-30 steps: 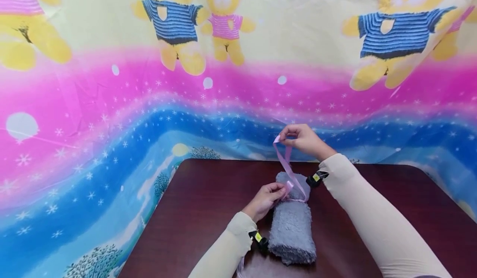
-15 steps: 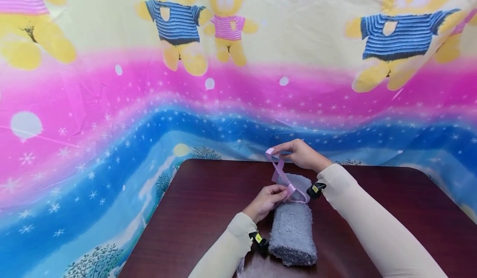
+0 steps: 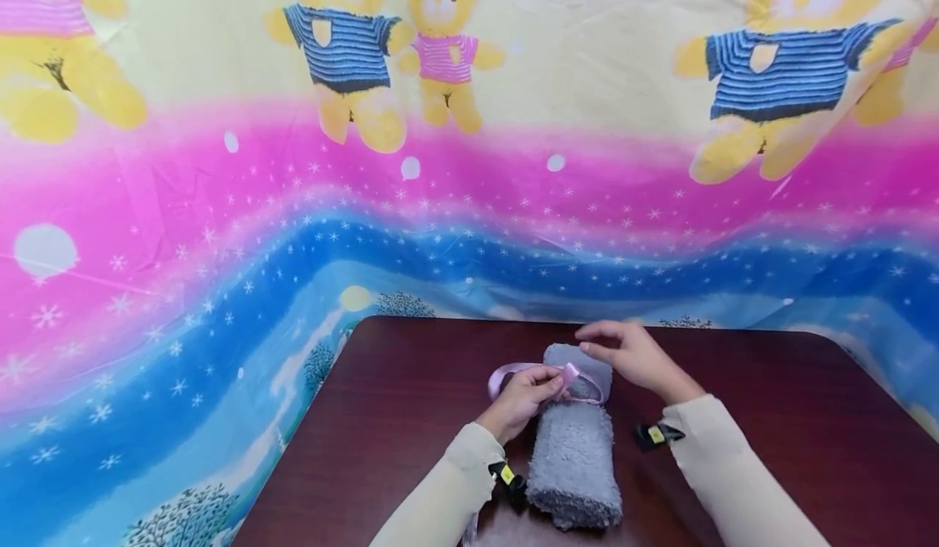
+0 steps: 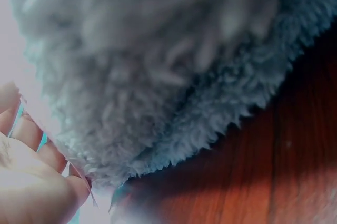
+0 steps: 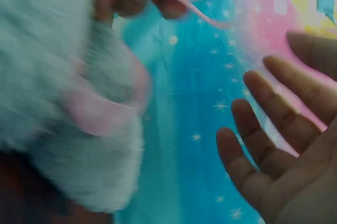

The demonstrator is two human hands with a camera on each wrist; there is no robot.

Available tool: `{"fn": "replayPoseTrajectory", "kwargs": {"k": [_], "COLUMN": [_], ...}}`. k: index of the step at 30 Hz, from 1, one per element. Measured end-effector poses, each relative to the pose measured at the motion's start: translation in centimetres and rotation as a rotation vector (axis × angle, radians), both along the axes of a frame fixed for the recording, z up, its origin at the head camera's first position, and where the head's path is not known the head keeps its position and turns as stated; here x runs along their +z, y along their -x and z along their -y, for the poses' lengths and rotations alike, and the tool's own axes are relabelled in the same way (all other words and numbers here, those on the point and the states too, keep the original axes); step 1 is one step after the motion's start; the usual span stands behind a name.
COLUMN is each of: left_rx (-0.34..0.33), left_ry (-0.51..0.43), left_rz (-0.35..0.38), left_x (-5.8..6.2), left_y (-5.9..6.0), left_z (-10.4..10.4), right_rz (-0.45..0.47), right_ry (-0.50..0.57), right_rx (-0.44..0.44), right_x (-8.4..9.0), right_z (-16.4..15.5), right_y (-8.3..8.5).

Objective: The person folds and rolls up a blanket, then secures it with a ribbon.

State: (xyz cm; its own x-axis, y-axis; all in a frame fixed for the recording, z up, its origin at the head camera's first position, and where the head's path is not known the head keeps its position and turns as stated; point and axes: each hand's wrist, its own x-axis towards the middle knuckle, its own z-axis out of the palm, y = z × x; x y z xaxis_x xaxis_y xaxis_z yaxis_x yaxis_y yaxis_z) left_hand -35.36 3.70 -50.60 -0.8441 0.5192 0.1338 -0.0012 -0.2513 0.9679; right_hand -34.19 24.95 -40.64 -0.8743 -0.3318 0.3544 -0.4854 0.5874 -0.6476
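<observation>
The left hand's fingers are curled and pinched on a pink ribbon, right where it crosses the top of a rolled grey towel. From that pinch a loop of ribbon arcs out toward 9 o'clock, and the rest runs as a band around the roll near its far end. The left hand sits just beside the roll at its 9 o'clock side, with a cream sleeve running back toward 7 o'clock. In the left wrist view the fingertips press against the fleece, with a thin edge of ribbon between them.

The right hand's fingers are straight and loosely spread, holding nothing. The right wrist view shows the open palm with the fingers apart and well clear of the ribbon band. The right hand hovers over the far end of the roll, at about 1 o'clock from the left hand's pinch; whether it touches the fleece cannot be told.

The towel lies lengthwise from 12 to 6 o'clock at the middle of a dark reddish wooden surface, its near end ragged and fluffy. A small black clip with a yellow tag sits at the right wrist, another at the left.

Behind the surface, from 9 through 12 to 3 o'clock, hangs a bright printed cloth with pink and blue starred bands and yellow bears in striped shirts.
</observation>
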Motion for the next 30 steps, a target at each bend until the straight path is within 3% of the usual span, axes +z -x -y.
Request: {"fn": "replayPoseTrajectory", "kwargs": {"k": [6,12,16,20,25,30], "left_rx": [-0.019,-0.041,-0.051,-0.021,0.043,0.057], "left_ry": [-0.037,-0.038,-0.013,0.075,0.272,0.344], "left_rz": [-0.008,-0.026,-0.029,-0.085,-0.172,-0.210], "left_x": [-0.2,-0.1,0.1,0.6,0.7,0.3], "left_y": [-0.3,-0.1,0.2,0.5,0.8,0.9], "left_z": [-0.2,0.0,0.4,0.8,1.3,1.3], "right_rz": [0.085,0.070,0.068,0.023,0.023,0.043], "right_ry": [0.041,0.078,0.111,0.109,0.083,0.112], "right_rx": [-0.117,-0.178,-0.172,-0.179,-0.194,-0.184], "right_x": [-3.5,-4.3,-4.3,-4.0,-3.6,-3.7], "right_z": [0.9,1.5,1.5,1.1,0.5,0.5], "right_y": [-2.4,-2.6,-2.3,-2.3,-2.5,-2.6]}}
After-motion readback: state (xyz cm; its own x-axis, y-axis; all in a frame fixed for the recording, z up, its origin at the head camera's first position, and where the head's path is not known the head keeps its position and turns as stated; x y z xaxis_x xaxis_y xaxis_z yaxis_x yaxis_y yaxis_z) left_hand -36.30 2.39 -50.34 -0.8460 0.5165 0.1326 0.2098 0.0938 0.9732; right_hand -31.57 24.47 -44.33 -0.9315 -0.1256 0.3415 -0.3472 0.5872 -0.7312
